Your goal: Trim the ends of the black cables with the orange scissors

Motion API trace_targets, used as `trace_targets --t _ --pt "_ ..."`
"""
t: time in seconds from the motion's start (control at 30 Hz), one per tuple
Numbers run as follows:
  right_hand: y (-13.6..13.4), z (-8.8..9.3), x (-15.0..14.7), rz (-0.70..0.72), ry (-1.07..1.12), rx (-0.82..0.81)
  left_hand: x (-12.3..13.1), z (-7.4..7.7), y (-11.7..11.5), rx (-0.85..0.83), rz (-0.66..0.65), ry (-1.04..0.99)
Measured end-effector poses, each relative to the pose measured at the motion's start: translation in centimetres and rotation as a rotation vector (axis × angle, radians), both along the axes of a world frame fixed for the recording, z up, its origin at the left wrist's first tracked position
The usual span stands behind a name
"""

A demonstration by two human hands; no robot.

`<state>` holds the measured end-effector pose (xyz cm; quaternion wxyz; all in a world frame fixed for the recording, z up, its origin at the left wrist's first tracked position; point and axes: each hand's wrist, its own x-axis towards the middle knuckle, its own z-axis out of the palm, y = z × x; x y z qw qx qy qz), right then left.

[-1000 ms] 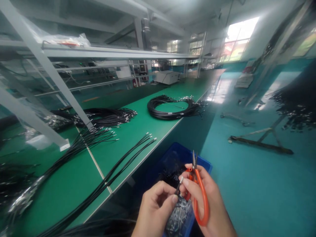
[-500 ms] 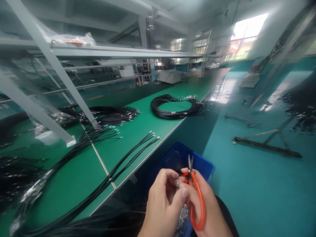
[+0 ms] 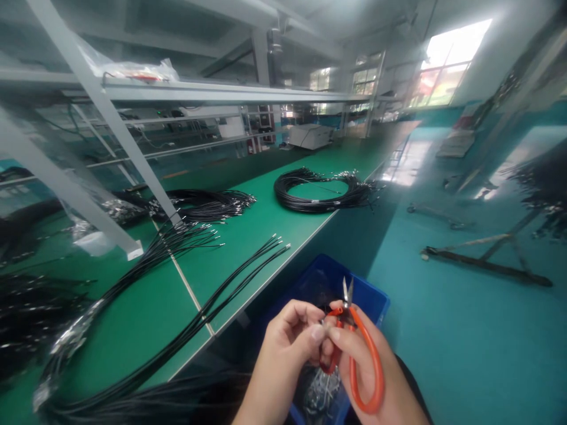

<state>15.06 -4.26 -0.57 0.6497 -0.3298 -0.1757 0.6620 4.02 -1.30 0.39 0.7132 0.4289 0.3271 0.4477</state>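
My right hand (image 3: 392,372) holds a pair of scissors (image 3: 377,378) with orange handles, their short metal blades pointing up and slightly apart. The fingers of my left hand (image 3: 281,348) are pinched together, meeting my right fingertips. Something small and pale sits between them, too hidden to name. Both hands are over a blue bin (image 3: 376,298), where small pale and clear pieces (image 3: 323,386) lie. Left of my hands, black cables (image 3: 190,323) with metal tips run along the table edge.
On the green table (image 3: 239,227) lie a coiled cable bundle (image 3: 305,205), another bundle (image 3: 212,205) and cables tied with clear wrap (image 3: 73,330). White shelf posts (image 3: 106,124) rise at the left. A wheeled stand (image 3: 487,265) is on the floor at right.
My two hands' fingertips have come closer together at the small thing. The scissors have shifted slightly right and tilted. The whole view has moved a little.
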Motion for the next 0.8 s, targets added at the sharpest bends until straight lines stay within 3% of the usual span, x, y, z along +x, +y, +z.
trace_targets --t 0.17,0.23,0.33,0.43,0.5,0.6,0.73,0.8 --pt "0.0 -0.4 0.2 0.009 0.037 0.042 0.0 -0.1 -0.1 -0.036 0.01 -0.06" --pt "0.1 -0.5 0.3 0.009 0.056 0.042 -0.2 -0.1 -0.1 0.038 0.075 0.06" --pt "0.1 -0.4 0.3 0.011 0.051 0.011 -0.6 0.1 -0.3 0.397 0.264 0.448" --pt "0.2 -0.3 0.2 0.006 0.054 -0.002 -1.1 0.3 -0.4 0.816 0.313 0.782" --pt "0.2 -0.3 0.1 0.006 0.067 -0.007 -1.4 0.3 -0.4 0.906 0.328 0.875" --pt "0.1 -0.2 0.0 0.0 0.066 -0.009 -1.6 0.2 -0.5 0.713 0.326 0.791" --pt "0.0 0.1 -0.1 -0.005 0.03 -0.018 -1.0 0.0 -0.8 0.374 0.075 0.479" --pt "0.1 0.1 0.0 0.005 -0.009 -0.01 -0.7 -0.2 -0.9 0.278 0.072 0.382"
